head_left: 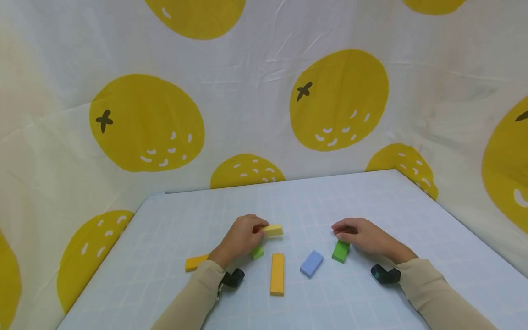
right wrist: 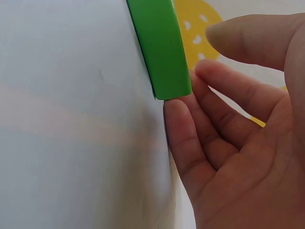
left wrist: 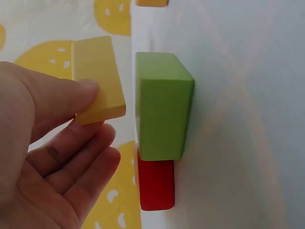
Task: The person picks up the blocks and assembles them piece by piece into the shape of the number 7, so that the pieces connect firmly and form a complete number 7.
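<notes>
Beige sleeves sit nearest the camera, coming in from the bottom edge. White cloth with yellow fruit prints hangs behind and beside the table, pale and faintly checked. Left hand pinches the pale yellow block between thumb and fingers, raised off the table; other fingers loosely bent. Right hand holds nothing: thumb well apart from the bent fingers, one fingertip right at the end of the green block; cannot tell if it touches. Black cameras on both wrists.

Long orange block lies between the hands, pointing toward the person. Second orange block lies left, partly hidden by the left wrist. Blue block lies at a slant between long orange and green. Light green block sits just beside the left hand, partly covered; left wrist view shows a red block partly behind it.
</notes>
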`<state>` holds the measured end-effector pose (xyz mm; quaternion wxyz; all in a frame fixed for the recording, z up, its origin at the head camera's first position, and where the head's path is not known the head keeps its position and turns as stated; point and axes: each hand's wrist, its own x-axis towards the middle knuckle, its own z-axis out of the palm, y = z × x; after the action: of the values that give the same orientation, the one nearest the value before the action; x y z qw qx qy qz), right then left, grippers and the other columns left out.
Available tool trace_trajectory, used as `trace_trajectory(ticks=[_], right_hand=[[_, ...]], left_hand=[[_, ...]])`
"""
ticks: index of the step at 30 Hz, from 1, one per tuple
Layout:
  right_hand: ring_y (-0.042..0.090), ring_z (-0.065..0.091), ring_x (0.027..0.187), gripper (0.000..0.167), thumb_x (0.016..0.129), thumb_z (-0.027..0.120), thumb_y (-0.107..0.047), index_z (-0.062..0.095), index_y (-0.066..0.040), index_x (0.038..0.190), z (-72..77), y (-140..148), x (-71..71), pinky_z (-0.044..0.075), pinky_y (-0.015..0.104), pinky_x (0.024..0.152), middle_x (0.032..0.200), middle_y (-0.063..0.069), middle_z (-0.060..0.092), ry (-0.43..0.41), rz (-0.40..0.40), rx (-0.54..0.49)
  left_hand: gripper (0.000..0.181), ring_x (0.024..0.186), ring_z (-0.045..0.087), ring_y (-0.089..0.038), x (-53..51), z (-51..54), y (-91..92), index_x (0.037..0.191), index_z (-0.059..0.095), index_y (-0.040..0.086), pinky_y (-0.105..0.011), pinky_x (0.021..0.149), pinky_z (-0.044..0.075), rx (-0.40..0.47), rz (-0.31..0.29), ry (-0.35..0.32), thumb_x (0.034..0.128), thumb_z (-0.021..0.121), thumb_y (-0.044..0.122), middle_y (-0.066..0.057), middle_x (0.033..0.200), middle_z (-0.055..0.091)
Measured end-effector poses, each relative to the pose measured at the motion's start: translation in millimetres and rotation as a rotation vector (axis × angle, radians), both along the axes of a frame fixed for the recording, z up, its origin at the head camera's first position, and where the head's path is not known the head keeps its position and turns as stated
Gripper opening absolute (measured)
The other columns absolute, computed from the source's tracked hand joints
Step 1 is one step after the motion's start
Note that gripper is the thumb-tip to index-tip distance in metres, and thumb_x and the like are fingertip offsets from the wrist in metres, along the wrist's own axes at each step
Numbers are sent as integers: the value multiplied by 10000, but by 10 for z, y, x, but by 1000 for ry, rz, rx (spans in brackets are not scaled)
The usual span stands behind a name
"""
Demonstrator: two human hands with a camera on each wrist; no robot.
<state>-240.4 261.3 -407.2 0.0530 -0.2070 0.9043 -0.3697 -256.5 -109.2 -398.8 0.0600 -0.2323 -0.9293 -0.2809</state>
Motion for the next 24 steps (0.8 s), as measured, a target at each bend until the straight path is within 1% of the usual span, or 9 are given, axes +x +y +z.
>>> trace_trajectory(ticks=[3,7,9,12,15,16,19,24], right_hand=[[182,593,1050,340,985,651,-292,669,-84,1253,12,8,6,494,334,911,1155,-23,684,0,-8,9],[180,594,1047,346,987,648,-298,666,-82,1257,26,23,8,496,349,913,1153,-24,685,0,-13,17],[188,595,1053,352,988,645,-303,665,-78,1259,29,32,8,495,371,922,1157,-18,685,0,-12,17],[195,590,1073,348,989,644,-311,667,-94,1260,21,46,4,483,412,948,1161,-27,683,-3,-33,18],[192,584,1092,338,986,647,-319,673,-116,1255,-2,56,5,471,428,972,1168,-42,681,-21,-55,10],[191,583,1098,333,984,650,-321,676,-123,1252,-13,56,4,468,430,980,1170,-44,680,-30,-63,5],[206,581,1108,341,989,642,-327,676,-117,1254,-39,53,3,465,440,987,1188,-24,679,-40,-53,-8],[210,572,1116,333,992,636,-332,677,-130,1254,-50,39,-11,449,474,1005,1198,-23,673,-45,-63,-14]], left_hand=[[204,844,567,-131,-3,8,-1,1120,755,133,-283,789,526,62,-2,-46,917,744,147,79,948,652],[199,875,599,-120,-9,14,6,1120,741,144,-304,822,544,128,15,-120,921,734,150,78,1017,684],[192,879,610,-120,-13,17,12,1117,736,147,-312,823,548,156,22,-151,925,726,156,77,1016,689],[185,889,621,-122,-19,30,25,1113,728,152,-322,825,549,192,34,-178,929,716,171,80,1008,691],[181,902,627,-137,-19,47,38,1108,718,149,-335,824,550,222,47,-204,932,713,189,69,1004,690],[182,907,626,-140,-19,51,43,1108,713,151,-335,821,550,230,56,-218,932,712,201,68,1006,687],[176,916,624,-154,-8,58,50,1093,687,146,-339,797,555,262,83,-266,933,702,218,45,1017,673],[183,892,643,-181,-9,49,46,1087,624,111,-349,766,563,347,96,-355,935,674,201,-21,1030,651]])
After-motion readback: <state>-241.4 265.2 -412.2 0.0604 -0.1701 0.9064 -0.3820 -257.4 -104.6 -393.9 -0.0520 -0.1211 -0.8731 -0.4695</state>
